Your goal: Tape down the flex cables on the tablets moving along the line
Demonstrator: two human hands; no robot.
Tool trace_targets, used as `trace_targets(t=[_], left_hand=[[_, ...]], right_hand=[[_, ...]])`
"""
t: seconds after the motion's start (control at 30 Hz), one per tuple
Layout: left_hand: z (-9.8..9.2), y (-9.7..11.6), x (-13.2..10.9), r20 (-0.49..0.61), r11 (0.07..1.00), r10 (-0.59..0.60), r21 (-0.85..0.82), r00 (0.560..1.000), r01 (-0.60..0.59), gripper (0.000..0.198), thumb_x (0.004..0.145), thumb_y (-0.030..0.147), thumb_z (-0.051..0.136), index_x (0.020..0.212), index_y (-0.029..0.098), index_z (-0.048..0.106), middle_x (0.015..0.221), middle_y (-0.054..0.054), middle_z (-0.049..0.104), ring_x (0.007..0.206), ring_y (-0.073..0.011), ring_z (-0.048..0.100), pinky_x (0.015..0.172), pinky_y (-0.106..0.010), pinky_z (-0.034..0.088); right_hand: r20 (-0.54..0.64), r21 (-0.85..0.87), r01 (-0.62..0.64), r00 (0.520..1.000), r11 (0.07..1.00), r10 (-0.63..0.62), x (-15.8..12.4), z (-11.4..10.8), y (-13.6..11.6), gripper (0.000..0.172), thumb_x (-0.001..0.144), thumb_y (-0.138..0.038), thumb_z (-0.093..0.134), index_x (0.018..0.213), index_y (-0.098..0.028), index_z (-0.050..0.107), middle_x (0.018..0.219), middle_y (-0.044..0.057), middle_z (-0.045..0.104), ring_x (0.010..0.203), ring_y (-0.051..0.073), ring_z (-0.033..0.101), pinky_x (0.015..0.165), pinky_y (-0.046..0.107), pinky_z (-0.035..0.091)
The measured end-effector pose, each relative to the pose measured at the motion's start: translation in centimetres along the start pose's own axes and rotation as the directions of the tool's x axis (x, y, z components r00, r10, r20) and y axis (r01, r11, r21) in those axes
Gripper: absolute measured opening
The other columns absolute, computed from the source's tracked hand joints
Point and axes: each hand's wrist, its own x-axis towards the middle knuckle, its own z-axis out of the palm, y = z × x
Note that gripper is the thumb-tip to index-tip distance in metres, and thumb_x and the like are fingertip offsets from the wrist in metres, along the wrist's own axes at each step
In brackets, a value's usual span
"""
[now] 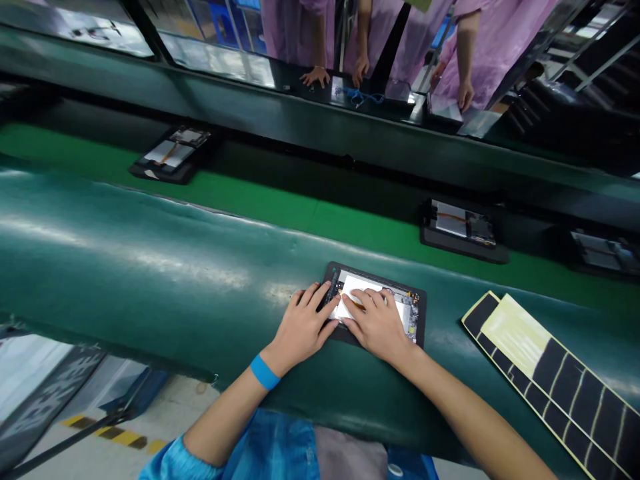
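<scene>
An opened tablet (421, 313) rests on the green work surface right in front of me, its white battery and circuit boards showing inside a dark frame. My left hand (301, 325) lies at its left edge, fingers stretched over the frame and the thumb near the lower rim. Across the middle of the battery (356, 281) lies my right hand (379, 325), its fingers slightly bent and apart. A short orange-brown ribbon cable (358, 305) shows beside the right fingertips. What lies under both palms is hidden.
Beyond the work surface runs a green conveyor belt (300, 210) carrying opened tablets, one at left (170, 155) and others at right (463, 223). Sheets of black adhesive pieces with yellowish backing (565, 380) lie to my right. People in pink smocks (400, 40) stand across the line.
</scene>
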Motion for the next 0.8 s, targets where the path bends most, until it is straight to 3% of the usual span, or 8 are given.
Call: trace_targets(t=[0.43,0.8], left_hand=[[0.0,0.1,-0.1,-0.008,1.000,0.006,-0.010,1.000,-0.006,0.043,0.102,0.036,0.047,0.141,0.021,0.059,0.151,-0.018,0.052,0.134,-0.0383,0.049,0.103,-0.053,0.043],[0.0,0.1,0.0,-0.030,0.999,0.041,-0.006,0.999,-0.041,0.044,0.102,0.035,0.048,0.141,0.018,0.059,0.148,-0.022,0.052,0.132,-0.0409,0.050,0.100,-0.055,0.044]], right_hand=[[0.061,-0.032,0.075,0.995,0.997,-0.073,0.7,-1.2,1.9,0.035,0.104,-0.040,0.051,0.134,-0.026,0.063,0.135,0.010,0.063,0.118,0.029,0.051,0.098,0.045,0.032],[0.073,-0.068,0.201,0.978,0.977,-0.196,1.2,-1.5,2.9,0.034,0.104,-0.037,0.053,0.135,-0.024,0.060,0.136,0.009,0.063,0.122,0.029,0.050,0.096,0.044,0.033]])
